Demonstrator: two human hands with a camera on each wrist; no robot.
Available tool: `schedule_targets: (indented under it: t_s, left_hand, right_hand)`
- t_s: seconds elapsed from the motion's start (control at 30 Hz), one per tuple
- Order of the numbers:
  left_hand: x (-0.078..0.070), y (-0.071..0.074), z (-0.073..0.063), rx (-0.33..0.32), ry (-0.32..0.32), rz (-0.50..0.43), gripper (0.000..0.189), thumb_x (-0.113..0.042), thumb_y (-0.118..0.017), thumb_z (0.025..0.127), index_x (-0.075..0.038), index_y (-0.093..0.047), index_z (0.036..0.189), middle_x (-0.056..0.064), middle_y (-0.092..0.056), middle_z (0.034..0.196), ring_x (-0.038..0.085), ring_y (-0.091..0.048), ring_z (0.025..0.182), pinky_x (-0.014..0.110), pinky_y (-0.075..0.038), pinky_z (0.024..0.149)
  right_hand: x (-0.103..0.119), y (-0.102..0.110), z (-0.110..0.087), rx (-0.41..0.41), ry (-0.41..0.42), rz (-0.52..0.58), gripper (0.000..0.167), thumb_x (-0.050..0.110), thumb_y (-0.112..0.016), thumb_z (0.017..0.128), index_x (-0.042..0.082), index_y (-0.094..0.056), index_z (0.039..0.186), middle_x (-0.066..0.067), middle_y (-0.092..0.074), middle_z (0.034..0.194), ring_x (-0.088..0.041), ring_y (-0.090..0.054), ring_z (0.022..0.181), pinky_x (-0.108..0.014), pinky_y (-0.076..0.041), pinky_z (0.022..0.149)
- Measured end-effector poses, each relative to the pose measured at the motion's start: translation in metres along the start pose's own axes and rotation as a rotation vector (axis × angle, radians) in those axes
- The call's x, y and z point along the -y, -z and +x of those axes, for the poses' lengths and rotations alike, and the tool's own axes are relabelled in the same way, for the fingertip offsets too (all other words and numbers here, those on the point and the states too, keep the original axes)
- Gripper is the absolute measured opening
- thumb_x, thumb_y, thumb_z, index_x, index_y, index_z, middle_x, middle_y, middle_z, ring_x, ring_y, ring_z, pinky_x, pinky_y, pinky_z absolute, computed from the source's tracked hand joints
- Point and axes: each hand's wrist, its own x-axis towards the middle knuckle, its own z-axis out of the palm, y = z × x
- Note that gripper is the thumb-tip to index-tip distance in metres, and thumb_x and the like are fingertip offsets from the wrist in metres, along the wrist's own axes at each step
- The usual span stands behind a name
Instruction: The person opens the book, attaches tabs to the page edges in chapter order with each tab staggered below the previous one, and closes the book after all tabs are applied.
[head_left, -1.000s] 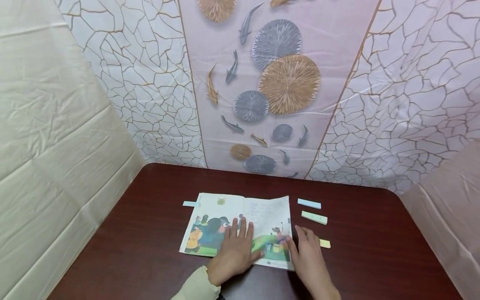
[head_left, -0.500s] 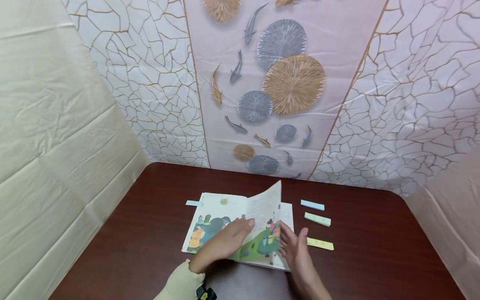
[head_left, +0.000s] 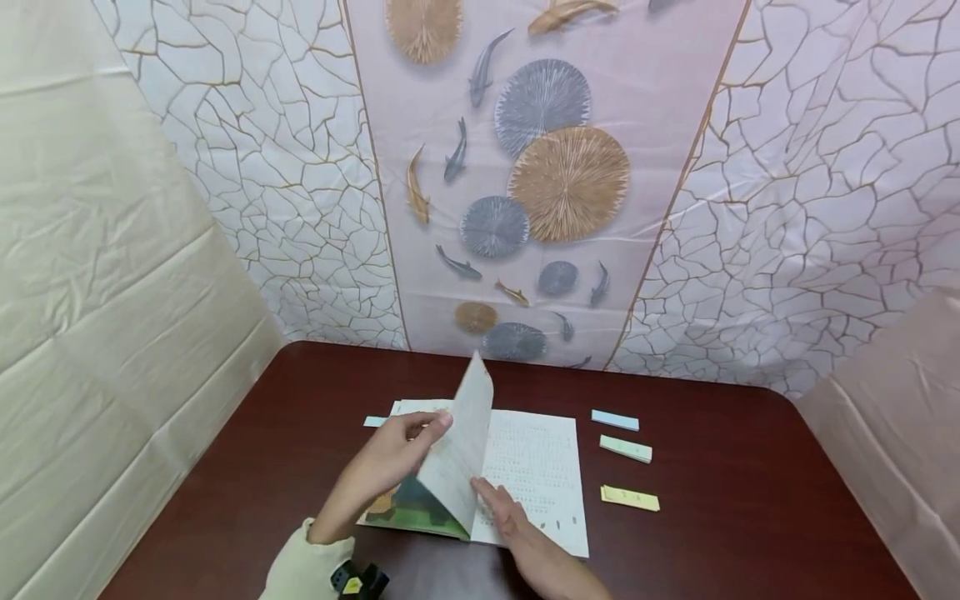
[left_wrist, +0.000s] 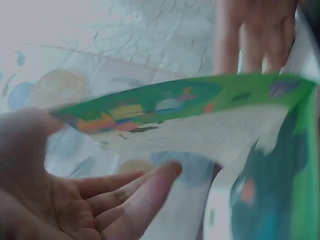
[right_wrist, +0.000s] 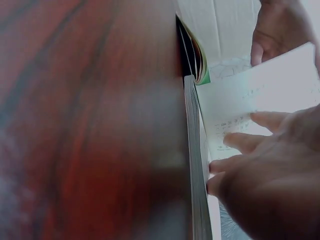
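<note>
An open picture book (head_left: 532, 450) lies on the dark table, one page (head_left: 467, 442) standing up near its spine and leaning left. My left hand (head_left: 397, 450) is at the left of that page, its thumb against the outer edge. In the left wrist view, the fingers (left_wrist: 145, 200) stretch out below the page's green picture side, apart from the thumb. My right hand (head_left: 517, 521) lies low over the book's right half, fingers extended toward the base of the raised page. From the right wrist view, those fingers (right_wrist: 245, 142) lie against the printed text side.
Blue (head_left: 615, 419), green (head_left: 626, 448) and yellow sticky-note strips (head_left: 630, 498) lie in a column right of the book. A light blue tab (head_left: 375, 422) sticks out from the book's left edge. Patterned cloth (head_left: 517, 208) hangs behind the table.
The page has swung up from the right side and now leans left. My left hand moved left and up with it; my right hand moved left over the book's right half.
</note>
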Motion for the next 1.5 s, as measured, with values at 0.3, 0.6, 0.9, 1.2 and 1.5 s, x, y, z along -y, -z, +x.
schedule_targets:
  t_s: [0.3,0.6,0.9,1.2,1.5]
  left_hand:
    - [0.017,0.032,-0.011,-0.106,0.086,0.35,0.055,-0.03,-0.079,0.095,-0.018,-0.038,0.061,-0.007,-0.025,0.056,0.01,-0.023,0.053,0.026,-0.019,0.051]
    - [0.055,0.032,-0.01,-0.101,0.193,0.522,0.054,-0.036,-0.081,0.094,-0.02,-0.041,0.06,-0.008,-0.026,0.057,0.011,-0.023,0.056,0.029,-0.018,0.052]
    - [0.067,0.008,-0.005,-0.177,0.203,0.755,0.041,-0.037,-0.086,0.087,-0.002,-0.071,0.102,0.01,-0.066,0.087,0.03,-0.062,0.081,0.048,-0.051,0.063]
    - [0.042,-0.038,-0.001,0.029,-0.188,0.632,0.059,-0.011,-0.086,0.087,0.002,-0.064,0.14,0.025,-0.053,0.154,0.045,-0.048,0.144,0.058,-0.046,0.111]
    - [0.026,-0.054,0.007,0.239,-0.078,0.718,0.066,-0.012,-0.085,0.088,-0.001,-0.059,0.148,0.019,-0.044,0.163,0.043,-0.042,0.15,0.061,-0.044,0.113]
  right_hand:
    - [-0.002,-0.006,0.004,0.045,-0.066,-0.079,0.064,0.054,-0.019,0.115,0.022,-0.026,0.169,-0.008,-0.018,0.176,-0.051,0.009,0.159,-0.082,0.009,0.114]
    - [0.006,-0.007,0.003,0.048,-0.064,-0.153,0.064,0.046,-0.035,0.115,0.004,-0.036,0.164,-0.014,-0.023,0.174,-0.05,0.003,0.16,-0.075,0.006,0.12]
    - [0.004,-0.015,0.012,0.019,-0.009,-0.522,0.06,0.036,-0.053,0.11,-0.001,-0.045,0.157,-0.019,-0.036,0.168,-0.054,-0.019,0.156,-0.076,-0.02,0.118]
    - [-0.004,-0.018,0.019,-0.011,0.044,-0.803,0.062,0.001,-0.062,0.093,0.003,-0.051,0.154,-0.017,-0.044,0.163,-0.052,-0.038,0.148,-0.067,-0.039,0.113]
    - [-0.004,-0.008,0.008,0.02,0.069,-0.597,0.052,0.006,-0.058,0.105,0.004,-0.048,0.156,-0.014,-0.04,0.167,-0.051,-0.027,0.154,-0.068,-0.03,0.119]
